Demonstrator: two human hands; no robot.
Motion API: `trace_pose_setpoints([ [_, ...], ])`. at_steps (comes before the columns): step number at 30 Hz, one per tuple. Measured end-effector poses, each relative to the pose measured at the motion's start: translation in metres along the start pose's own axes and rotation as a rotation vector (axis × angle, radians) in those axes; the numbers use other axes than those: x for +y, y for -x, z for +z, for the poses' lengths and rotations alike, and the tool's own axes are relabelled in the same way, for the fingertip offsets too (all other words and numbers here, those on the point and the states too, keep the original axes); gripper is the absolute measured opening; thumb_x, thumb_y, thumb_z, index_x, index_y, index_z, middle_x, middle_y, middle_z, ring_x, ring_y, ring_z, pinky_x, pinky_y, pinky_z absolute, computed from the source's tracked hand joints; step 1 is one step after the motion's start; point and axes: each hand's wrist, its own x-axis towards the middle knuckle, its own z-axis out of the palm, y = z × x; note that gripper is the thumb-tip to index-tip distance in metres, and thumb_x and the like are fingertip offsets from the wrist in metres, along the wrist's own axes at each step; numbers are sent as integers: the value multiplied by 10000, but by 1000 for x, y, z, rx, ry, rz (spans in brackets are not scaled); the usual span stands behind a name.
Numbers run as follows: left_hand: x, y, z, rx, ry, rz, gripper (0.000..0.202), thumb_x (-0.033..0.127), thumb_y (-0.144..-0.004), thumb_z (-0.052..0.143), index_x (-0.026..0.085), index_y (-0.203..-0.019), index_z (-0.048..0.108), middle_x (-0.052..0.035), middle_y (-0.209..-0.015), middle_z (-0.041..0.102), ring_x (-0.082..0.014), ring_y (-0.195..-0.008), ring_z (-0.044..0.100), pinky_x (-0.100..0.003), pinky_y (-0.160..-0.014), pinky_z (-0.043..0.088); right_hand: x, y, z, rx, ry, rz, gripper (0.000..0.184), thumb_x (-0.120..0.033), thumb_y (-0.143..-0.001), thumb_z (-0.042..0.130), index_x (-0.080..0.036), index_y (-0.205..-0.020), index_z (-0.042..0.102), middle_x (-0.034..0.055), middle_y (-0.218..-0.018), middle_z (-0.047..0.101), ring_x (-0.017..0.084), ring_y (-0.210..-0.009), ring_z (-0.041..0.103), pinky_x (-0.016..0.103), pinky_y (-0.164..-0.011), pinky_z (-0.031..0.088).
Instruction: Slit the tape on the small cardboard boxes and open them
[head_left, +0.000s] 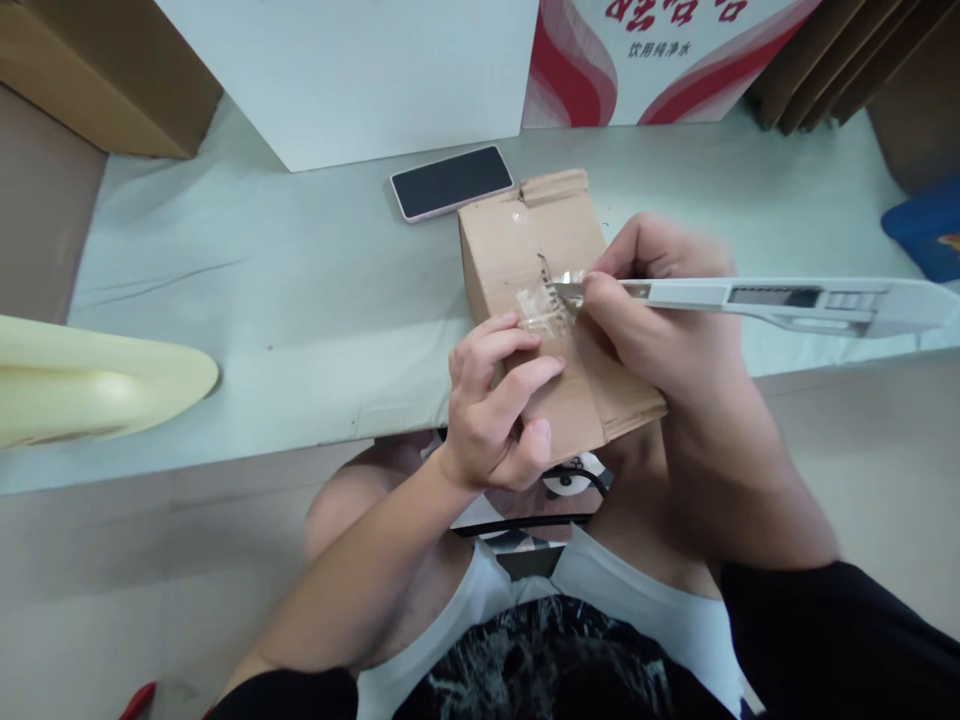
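Observation:
A small brown cardboard box (525,250) rests at the near edge of the pale table (300,300), sealed with clear tape that is torn and curling on top. My left hand (491,405) grips the box's near left side, fingers wrapped on it. My right hand (660,320) is closed on a white utility knife (787,300), whose blade tip touches the torn tape (551,295) on the box top. The knife's handle sticks out to the right.
A phone (452,182) lies face up behind the box. A large white box (352,70) and a red-and-white printed carton (645,50) stand at the back. A cream curved object (90,380) sits left, a blue thing (926,235) right, brown cardboard (97,70) far left.

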Motion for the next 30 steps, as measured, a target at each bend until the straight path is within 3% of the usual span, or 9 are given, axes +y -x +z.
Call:
trace_pose_setpoints([
  [7, 0, -1, -1, -11, -10, 0, 333, 384, -971, 425, 238, -1173, 645, -106, -1192, 636, -335, -1275, 628, -528, -1084, 564, 4, 0, -2, 17, -92, -25, 223, -179, -790, 678, -238, -648, 516, -46, -552, 473, 104, -535, 416, 291, -523, 319],
  [14, -1, -1, -1, -4, -3, 19, 358, 373, -974, 439, 207, -1203, 657, -133, -1270, 680, -331, -1303, 628, -512, -1103, 555, -4, -8, -10, -149, 15, -43, 145, -238, -764, 667, -230, -658, 568, -38, -580, 552, 102, -542, 410, 304, -552, 334],
  [19, -1, -2, -3, -21, -8, 14, 364, 384, -975, 440, 217, -1212, 659, -126, -1268, 681, -336, -1312, 629, -529, -1110, 552, -2, -6, -10, -125, -63, 35, 174, -198, -768, 673, -230, -655, 545, -26, -584, 526, 121, -603, 466, 287, -546, 310],
  [26, -1, 0, -2, -14, 18, 0, 369, 360, -943, 462, 222, -1224, 658, -124, -1260, 677, -349, -1305, 624, -549, -1105, 540, 0, -8, -14, -166, -227, 49, 169, -222, -739, 658, -230, -620, 539, -39, -557, 513, 104, -552, 415, 289, -544, 282],
  [30, -2, 0, -3, -43, 27, -12, 376, 371, -933, 469, 235, -1230, 655, -118, -1267, 676, -359, -1306, 624, -561, -1110, 529, -1, -9, -16, -182, -199, 51, 178, -217, -709, 659, -231, -604, 516, -35, -558, 495, 109, -570, 399, 290, -562, 275],
])
